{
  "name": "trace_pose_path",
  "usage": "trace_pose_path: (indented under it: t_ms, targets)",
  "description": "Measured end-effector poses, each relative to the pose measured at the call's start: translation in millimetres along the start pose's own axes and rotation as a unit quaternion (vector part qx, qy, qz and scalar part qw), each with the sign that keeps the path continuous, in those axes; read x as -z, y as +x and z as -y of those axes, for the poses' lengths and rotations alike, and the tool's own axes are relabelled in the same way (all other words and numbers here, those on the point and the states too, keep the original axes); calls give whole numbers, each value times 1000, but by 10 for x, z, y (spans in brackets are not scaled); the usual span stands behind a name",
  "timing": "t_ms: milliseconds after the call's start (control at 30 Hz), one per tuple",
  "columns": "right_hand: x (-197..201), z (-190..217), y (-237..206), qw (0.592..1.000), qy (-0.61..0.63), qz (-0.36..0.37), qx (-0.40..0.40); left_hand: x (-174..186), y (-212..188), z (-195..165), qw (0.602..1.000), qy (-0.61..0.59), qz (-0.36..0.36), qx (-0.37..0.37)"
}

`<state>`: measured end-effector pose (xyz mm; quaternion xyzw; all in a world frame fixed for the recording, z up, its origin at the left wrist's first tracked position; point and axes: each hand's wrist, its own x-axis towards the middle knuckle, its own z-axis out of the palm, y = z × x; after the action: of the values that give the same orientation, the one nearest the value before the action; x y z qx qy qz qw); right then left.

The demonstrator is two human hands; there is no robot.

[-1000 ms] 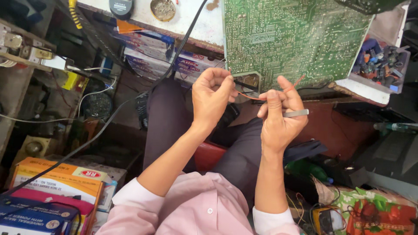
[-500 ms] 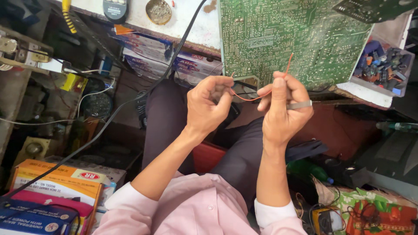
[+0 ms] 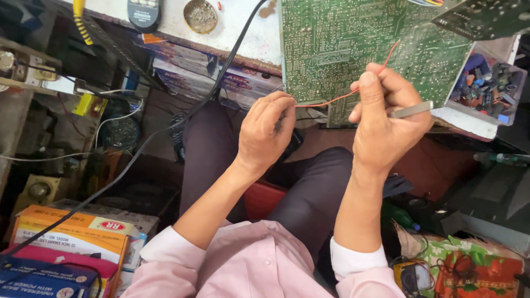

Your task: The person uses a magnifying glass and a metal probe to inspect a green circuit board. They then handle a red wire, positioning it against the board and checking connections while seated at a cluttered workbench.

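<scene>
My left hand [image 3: 269, 129] pinches one end of a thin red wire [image 3: 353, 88] over my lap. The wire runs right and up past my right hand [image 3: 386, 118], which pinches it between thumb and forefinger. That right hand also carries a flat grey metal tool [image 3: 411, 110], perhaps tweezers, sticking out to the right. Both hands hover just in front of a large green circuit board [image 3: 342, 44] lying solder side up at the edge of the white workbench [image 3: 243, 27].
A black cable [image 3: 182, 116] crosses from the bench down to the lower left. On the bench lie a round tin [image 3: 200, 15] and a dark remote [image 3: 144, 12]. A tray of small parts [image 3: 486, 83] sits right. Cardboard boxes [image 3: 72, 243] stand lower left.
The hands have spread a little apart and the red wire is now stretched between them, its free end sticking up past the right hand. The view has shifted slightly downward.
</scene>
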<state>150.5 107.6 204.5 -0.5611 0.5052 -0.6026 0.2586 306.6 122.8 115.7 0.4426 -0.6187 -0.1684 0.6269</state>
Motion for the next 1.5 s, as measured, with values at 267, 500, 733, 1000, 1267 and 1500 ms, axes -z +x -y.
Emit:
trace_pose_path:
  t_ms: [267,500,733,1000,1267,1500]
  targets:
    - [-67,-53,155,999,30,9,-9,-40,50,67,1000,-3,-20,6]
    - [-70,-124,133,999,6,31,-6,-66,46,160,999,-11,-33,-6]
    - [-63,-176,133,1000,1,22,-9,-91,20,192,999,-20,-26,0]
    - [-55,-237,141,1000,-7,13,-5,-128,-10,215,1000,-23,-20,6]
    - [-271,-410,274,998,-45,-47,20,-88,45,269,1000,-14,-10,13]
    - [-635,-350,438,985,-113,-108,68,-5,194,191,1000,8,-11,19]
